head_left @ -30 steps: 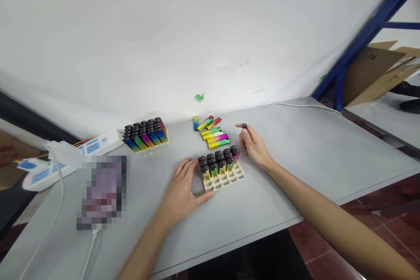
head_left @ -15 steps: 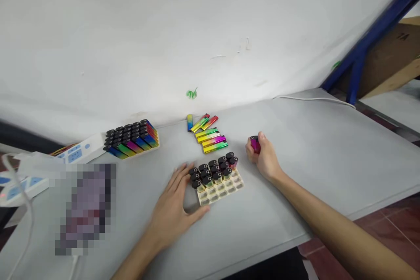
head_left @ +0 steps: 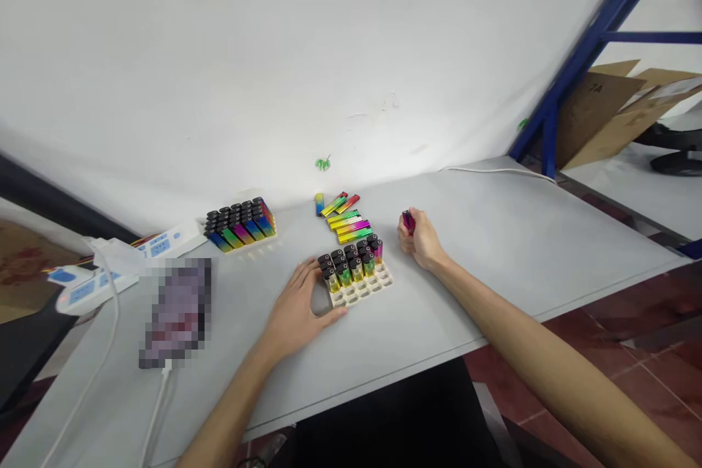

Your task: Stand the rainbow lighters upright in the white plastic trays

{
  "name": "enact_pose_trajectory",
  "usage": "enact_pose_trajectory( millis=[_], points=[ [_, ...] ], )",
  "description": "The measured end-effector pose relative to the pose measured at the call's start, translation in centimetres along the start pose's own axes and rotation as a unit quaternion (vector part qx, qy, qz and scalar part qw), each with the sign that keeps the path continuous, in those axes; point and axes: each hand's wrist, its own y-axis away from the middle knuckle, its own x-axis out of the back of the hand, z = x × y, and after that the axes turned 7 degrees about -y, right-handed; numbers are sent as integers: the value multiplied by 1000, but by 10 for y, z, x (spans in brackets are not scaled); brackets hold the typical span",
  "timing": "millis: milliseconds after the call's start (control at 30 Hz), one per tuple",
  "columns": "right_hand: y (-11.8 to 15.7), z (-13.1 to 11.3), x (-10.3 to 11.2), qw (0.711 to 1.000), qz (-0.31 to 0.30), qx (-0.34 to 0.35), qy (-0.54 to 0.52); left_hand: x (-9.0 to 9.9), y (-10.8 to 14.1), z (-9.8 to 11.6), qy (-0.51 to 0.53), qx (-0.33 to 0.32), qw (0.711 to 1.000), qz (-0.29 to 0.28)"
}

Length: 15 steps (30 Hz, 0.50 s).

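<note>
You are seemingly handling one purple lighter (head_left: pixel 408 221), your right hand (head_left: pixel 424 238) clasping it to the right of the tray (head_left: pixel 360 295), your left hand (head_left: pixel 292 316) lying spread beside the tray, next move probably calling for steady control

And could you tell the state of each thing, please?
Near tray: partly filled, near side unfilled
Far tray: holding standing lighters
Loose lighters: lying grouped
Held lighter: gripped, partly hidden
Right hand: closed
Left hand: open, beside near tray
Power strip: power unclear
Pixelated object: cannot tell
</note>
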Motion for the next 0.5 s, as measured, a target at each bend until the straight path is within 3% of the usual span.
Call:
enact_pose_trajectory(
  millis=[500],
  points=[
    [-2,-4,3,998,-9,-52,-30,-3,0,0,-9,12,1000,-2]
  ],
)
